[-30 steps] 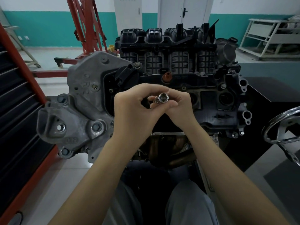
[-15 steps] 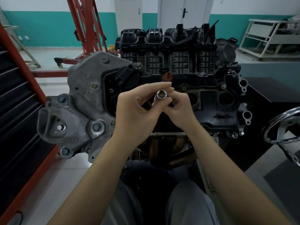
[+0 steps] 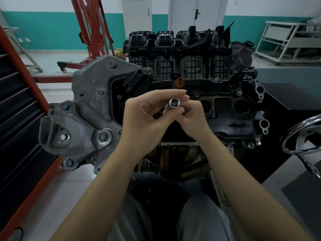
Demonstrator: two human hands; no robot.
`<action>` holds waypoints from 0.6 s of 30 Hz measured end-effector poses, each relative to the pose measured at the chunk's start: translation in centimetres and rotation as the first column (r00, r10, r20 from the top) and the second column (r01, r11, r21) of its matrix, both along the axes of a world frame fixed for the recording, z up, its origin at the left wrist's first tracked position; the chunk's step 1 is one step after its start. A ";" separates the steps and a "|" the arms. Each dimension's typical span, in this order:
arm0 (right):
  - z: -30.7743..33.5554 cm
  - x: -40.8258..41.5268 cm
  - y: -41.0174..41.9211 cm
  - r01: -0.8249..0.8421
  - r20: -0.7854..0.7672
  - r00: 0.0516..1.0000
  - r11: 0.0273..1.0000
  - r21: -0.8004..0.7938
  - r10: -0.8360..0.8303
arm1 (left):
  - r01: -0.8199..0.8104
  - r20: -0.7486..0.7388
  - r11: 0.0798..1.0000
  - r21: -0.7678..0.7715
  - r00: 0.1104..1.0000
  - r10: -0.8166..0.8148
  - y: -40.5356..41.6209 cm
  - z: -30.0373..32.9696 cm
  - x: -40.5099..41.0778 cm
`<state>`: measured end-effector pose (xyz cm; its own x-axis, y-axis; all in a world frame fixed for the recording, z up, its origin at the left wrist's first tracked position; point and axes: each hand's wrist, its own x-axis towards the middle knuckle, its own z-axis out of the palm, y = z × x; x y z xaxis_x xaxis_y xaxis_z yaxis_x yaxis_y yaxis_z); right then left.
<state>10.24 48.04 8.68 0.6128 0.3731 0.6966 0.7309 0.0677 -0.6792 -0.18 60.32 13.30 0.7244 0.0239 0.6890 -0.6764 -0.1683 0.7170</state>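
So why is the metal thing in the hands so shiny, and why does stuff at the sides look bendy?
Head view: room light glints off the socket; the wide lens stretches the steel wheel at the edge; nothing looks blurred.

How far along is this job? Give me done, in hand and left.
Done: the socket is picked up. In hand: the left hand and right hand pinch the socket together in front of the engine, its open end toward the camera; a dark tool part shows behind it. Left: the socket is on no bolt, and the bolts on the grey bracket sit seated.
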 end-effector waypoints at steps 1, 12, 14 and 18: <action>0.0 0.0 0.0 0.013 -0.016 1.000 1.000 0.015 -0.013 | 0.032 -0.008 0.999 0.008 0.999 -0.032 0.1 0.0 0.0; -0.1 0.1 -0.1 -0.022 -0.033 0.999 1.000 0.014 0.023 | -0.071 0.008 0.997 0.007 0.997 0.071 -0.2 -0.2 0.1; 0.0 0.0 0.0 -0.017 -0.037 0.999 0.999 0.031 0.018 | 0.011 -0.004 1.000 0.007 1.000 -0.011 -0.1 0.0 0.1; -0.4 0.2 0.2 0.052 -0.078 0.996 0.996 0.069 -0.046 | -0.108 0.032 0.993 0.048 0.994 0.106 -0.2 -0.2 0.2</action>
<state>10.47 48.25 8.23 0.6815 0.2925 0.6709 0.6808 0.0829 -0.7277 0.05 60.12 13.14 0.6987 0.0654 0.7124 -0.6735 -0.2755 0.6859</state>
